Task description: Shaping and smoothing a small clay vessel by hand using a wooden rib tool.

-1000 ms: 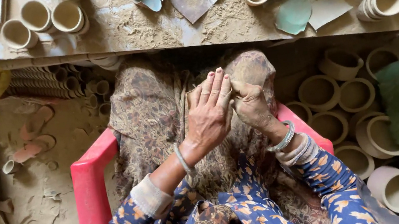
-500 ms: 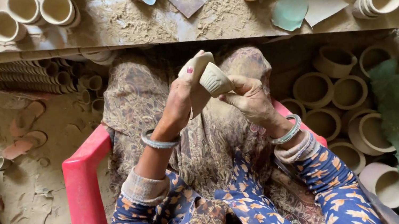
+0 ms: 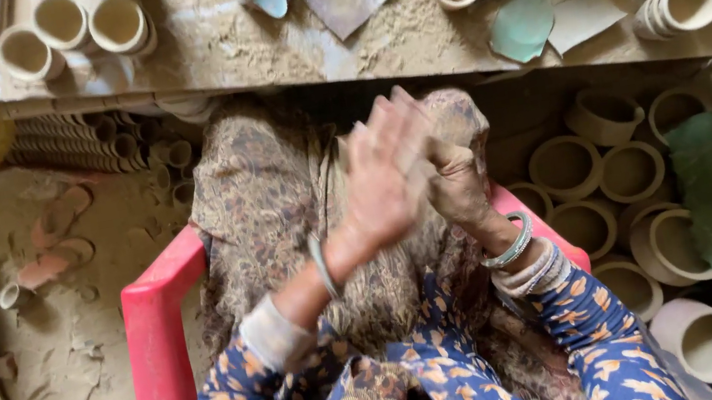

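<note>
Over her lap, the left hand blurs flat and open against the right hand, which is cupped; what it holds is hidden. Too hard a slap might deform soft clay, or drop it among the clay cups.

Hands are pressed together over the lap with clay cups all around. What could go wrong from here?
1. The left hand is motion-blurred against the right hand, and whatever sits between them is hidden; a soft piece could get squashed or slip onto the lap cloth.
2. Clay cups crowd close beside the red chair; a swinging elbow might knock them.
</note>
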